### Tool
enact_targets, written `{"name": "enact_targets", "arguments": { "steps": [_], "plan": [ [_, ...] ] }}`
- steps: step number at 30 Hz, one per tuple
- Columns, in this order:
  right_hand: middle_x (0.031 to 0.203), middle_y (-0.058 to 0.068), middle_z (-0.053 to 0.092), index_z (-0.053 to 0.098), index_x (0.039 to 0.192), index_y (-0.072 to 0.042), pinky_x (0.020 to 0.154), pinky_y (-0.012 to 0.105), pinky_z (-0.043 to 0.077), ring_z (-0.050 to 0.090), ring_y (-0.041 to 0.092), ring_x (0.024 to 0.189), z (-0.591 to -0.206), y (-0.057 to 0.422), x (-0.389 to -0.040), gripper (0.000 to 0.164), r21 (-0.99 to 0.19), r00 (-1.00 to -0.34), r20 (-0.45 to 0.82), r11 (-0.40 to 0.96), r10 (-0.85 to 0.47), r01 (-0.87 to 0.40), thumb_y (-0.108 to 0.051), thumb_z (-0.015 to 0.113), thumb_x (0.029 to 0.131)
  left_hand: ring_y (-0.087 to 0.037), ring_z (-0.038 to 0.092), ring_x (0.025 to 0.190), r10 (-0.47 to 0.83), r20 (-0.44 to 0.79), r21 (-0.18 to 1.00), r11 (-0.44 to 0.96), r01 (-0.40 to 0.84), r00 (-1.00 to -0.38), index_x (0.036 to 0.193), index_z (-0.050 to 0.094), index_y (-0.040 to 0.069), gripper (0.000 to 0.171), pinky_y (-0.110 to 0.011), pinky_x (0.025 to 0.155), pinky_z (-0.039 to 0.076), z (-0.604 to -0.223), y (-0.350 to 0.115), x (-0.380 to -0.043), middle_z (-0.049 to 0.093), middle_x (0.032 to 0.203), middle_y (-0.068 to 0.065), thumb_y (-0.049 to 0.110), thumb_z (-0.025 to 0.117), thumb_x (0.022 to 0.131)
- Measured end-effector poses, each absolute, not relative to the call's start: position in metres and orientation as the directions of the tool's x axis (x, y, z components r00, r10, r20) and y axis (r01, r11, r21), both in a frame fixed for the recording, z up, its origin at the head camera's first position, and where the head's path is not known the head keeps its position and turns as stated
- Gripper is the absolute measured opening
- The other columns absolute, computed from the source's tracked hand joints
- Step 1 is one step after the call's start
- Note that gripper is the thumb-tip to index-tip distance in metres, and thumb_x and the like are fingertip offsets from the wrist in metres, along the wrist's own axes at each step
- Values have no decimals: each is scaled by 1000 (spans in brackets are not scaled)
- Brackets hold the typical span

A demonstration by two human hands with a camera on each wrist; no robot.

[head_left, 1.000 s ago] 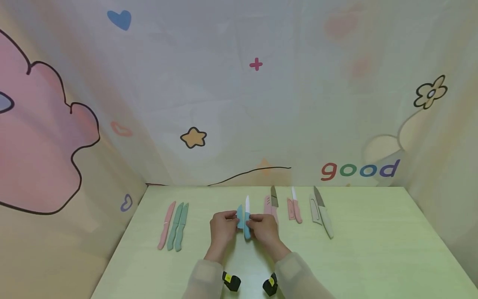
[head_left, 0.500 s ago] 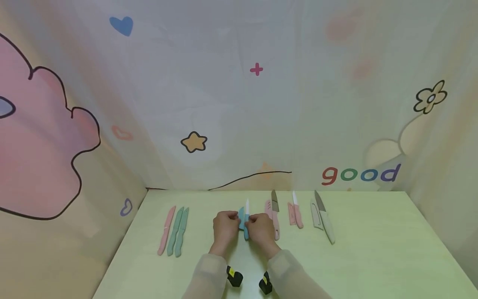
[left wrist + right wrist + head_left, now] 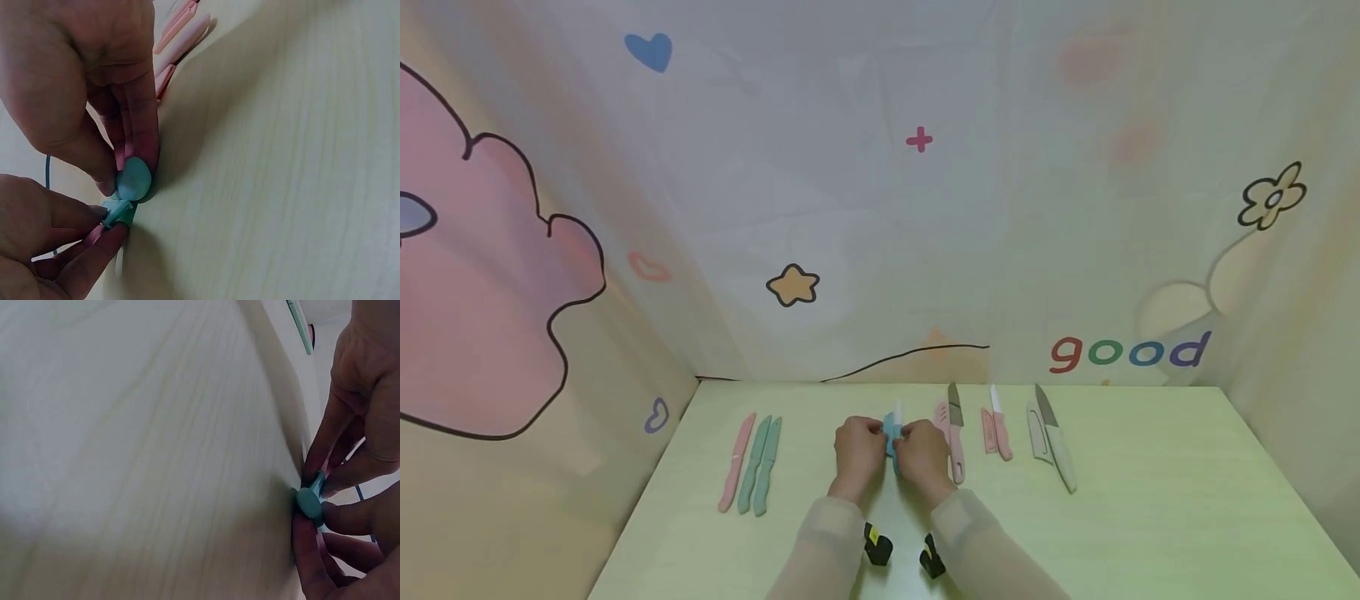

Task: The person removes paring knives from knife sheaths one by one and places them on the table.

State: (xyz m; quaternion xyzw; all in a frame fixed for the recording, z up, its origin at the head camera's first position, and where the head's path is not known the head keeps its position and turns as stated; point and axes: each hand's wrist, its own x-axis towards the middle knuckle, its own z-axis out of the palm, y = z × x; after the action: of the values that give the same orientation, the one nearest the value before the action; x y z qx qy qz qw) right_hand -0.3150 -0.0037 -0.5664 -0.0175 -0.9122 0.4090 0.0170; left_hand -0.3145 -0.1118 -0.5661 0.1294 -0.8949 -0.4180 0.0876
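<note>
Near the middle of the table, my left hand point(image 3: 858, 454) pinches a blue knife sheath point(image 3: 888, 427) by its side. My right hand point(image 3: 923, 454) grips the handle of a small blue-handled knife point(image 3: 898, 410), its pale blade pointing away from me. Sheath and knife lie side by side and look to be touching, though fingers hide most of both. In the left wrist view, the rounded handle end point(image 3: 134, 179) sits between the right fingertips, right beside the sheath point(image 3: 117, 214). From the right wrist, the handle end point(image 3: 309, 503) appears close against the sheath.
To the left lie a pink sheathed knife point(image 3: 737, 462) and two green ones point(image 3: 766, 465). On the right are a pink knife point(image 3: 956, 437) with its sheath, a smaller pink knife point(image 3: 1001, 425) with its sheath, and a large white-handled knife point(image 3: 1057, 450) beside its sheath point(image 3: 1038, 432).
Both hands have drawn closer together, narrowing the gap between the blue sheath and the knife. The head view has shifted slightly; the other knives stay put.
</note>
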Motion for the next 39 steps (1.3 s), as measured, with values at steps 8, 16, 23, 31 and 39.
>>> {"name": "enact_targets", "arguments": {
  "steps": [8,16,23,31,39],
  "plan": [
    [96,14,72,74,99,0,71,44,58,62,24,78,-567,-5,-318,20,-717,-999,-18,696,47,45,-13,71,84,-20,64,72,-300,56,746,647,-160,-952,91,77,5,14,-38,64,60,-569,-112,-317,74,86,-9,3,71,79],
    [95,14,72,73,100,1,70,42,58,60,22,75,-569,-4,-320,21,-711,-998,-17,701,58,53,-12,71,85,-21,65,69,-297,68,729,666,-155,-953,89,77,4,13,-38,61,60,-570,-109,-319,74,84,-10,3,70,78],
    [82,9,70,75,96,-3,62,39,56,56,21,66,-571,-5,-324,15,-695,-998,-22,717,57,57,-12,69,86,-25,66,75,-300,86,724,674,-147,-950,87,77,3,12,-40,66,60,-570,-107,-322,74,84,-11,2,71,76],
    [74,8,64,76,87,-7,57,37,53,54,22,64,-571,-5,-328,11,-673,-998,-17,738,63,58,-15,68,88,-24,65,75,-303,87,723,674,-149,-949,86,78,4,10,-39,65,60,-572,-105,-327,74,84,-10,4,72,78],
    [77,8,66,76,94,-6,61,39,54,55,21,65,-569,-4,-331,13,-675,-999,6,738,43,28,-14,67,89,-22,64,72,-332,94,750,644,-153,-938,85,77,4,9,-39,63,60,-575,-103,-331,74,83,-9,3,71,79]
  ]
}}
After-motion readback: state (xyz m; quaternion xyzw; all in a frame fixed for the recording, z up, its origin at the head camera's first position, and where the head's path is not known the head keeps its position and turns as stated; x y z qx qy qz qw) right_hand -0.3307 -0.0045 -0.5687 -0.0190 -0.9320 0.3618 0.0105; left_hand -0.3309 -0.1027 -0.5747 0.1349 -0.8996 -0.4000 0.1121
